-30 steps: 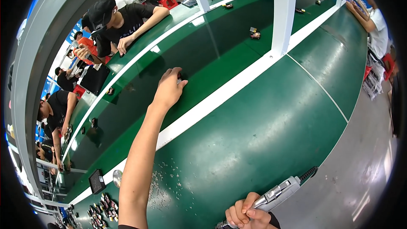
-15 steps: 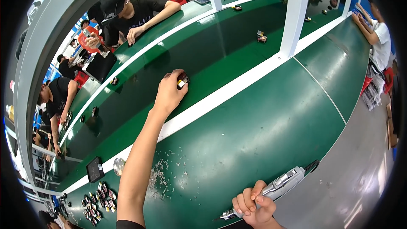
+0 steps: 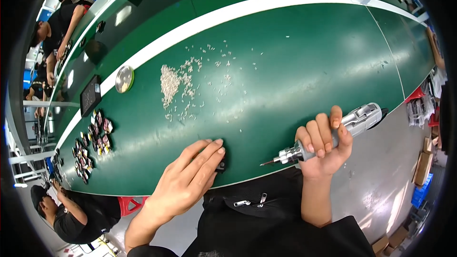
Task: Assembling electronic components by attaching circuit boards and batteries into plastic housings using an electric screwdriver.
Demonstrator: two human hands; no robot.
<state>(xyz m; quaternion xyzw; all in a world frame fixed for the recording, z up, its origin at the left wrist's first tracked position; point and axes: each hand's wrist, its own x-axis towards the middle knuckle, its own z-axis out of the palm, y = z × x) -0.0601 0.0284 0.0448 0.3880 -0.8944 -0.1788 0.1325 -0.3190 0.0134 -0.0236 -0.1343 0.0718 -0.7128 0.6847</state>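
Note:
My left hand is low over the green table, close to its near edge. Its fingers lie together over a small black part, and only one end of that part shows past the fingertips. In my right hand is a silver electric screwdriver, held with the fingers wrapped around its body. The screwdriver's thin bit points left, toward the black part, with a gap between them. Tiny pale pieces are heaped and scattered on the table beyond my left hand.
On the left are a cluster of small black parts with coloured labels, a black tray and a round shallow dish. A white rail separates the table from a conveyor belt. A co-worker sits at lower left.
My left hand has come back from the belt to the near table edge with the small part. My right hand and screwdriver appear higher in view, which has tilted down.

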